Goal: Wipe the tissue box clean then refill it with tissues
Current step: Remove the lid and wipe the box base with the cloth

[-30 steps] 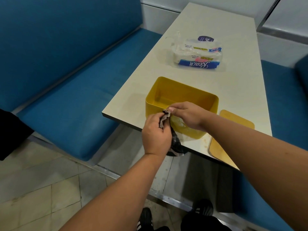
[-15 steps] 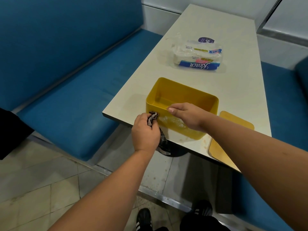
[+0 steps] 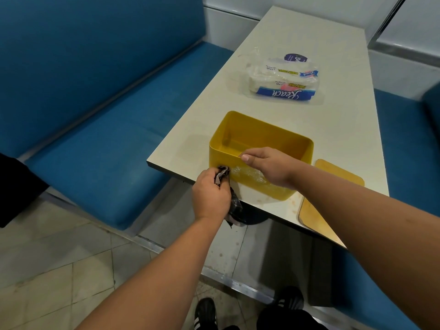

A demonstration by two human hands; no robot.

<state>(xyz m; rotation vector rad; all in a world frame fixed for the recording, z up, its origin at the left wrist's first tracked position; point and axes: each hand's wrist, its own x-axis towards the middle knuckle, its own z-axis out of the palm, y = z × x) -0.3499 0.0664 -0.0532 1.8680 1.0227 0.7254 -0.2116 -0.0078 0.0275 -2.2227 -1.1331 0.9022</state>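
Long cream laminate table running away from the camera toward a white wall, with blue padded bench seats on both sides and pale floor tiles below. Near the close end of the table sat the yellow tissue box, open-topped and upright, its near wall smeared with whitish marks. Just to its right lay the flat yellow lid, partly overhanging the table's near edge. Farther along the tabletop, well apart from the box, rested two clear-wrapped packs of Reach paper towels, stacked one on the other.

Left hand clenched around a dark crumpled cloth, the bunched top pressed against the near wall of the box by its left corner, the loose tail hanging below the table edge. Right hand laid over the near rim of the box, thumb pointing left along the rim, fingers curled down over the outer wall and steadying it. At the bottom of the view, black shoes with white stripes on the tiles.
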